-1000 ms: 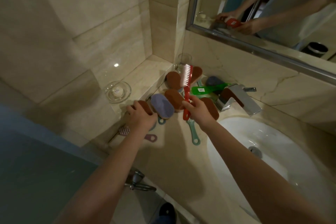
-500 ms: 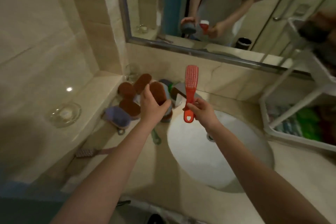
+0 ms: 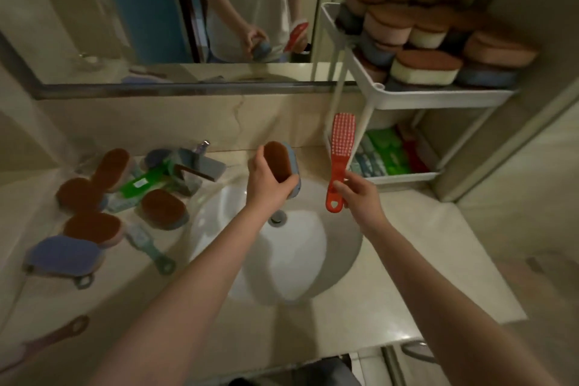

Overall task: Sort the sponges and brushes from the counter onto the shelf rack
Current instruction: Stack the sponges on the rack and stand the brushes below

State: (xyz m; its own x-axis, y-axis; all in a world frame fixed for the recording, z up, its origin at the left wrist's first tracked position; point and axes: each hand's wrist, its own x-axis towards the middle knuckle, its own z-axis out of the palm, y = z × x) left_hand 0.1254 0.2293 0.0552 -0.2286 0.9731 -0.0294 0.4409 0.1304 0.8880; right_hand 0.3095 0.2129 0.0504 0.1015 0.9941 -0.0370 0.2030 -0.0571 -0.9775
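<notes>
Fingers [image 3: 283, 183] of my left hand [image 3: 266, 185] wrap a sponge [image 3: 282, 163]; my right hand [image 3: 357, 191] pinches a red brush [image 3: 340, 150] by its handle, bristles up. I hold both above the sink [image 3: 344, 247], with the shelf rack [image 3: 438, 100] at two o'clock, ready for sorting.

A bathroom: a white oval basin [image 3: 282, 247] is sunk into a beige stone surface [image 3: 407, 260], with a metal tap [image 3: 203, 166] at its back edge. A wide framed mirror [image 3: 156, 25] hangs on the tiled wall, and a white shelf rack [image 3: 438, 97] stands at the surface's far right corner.
</notes>
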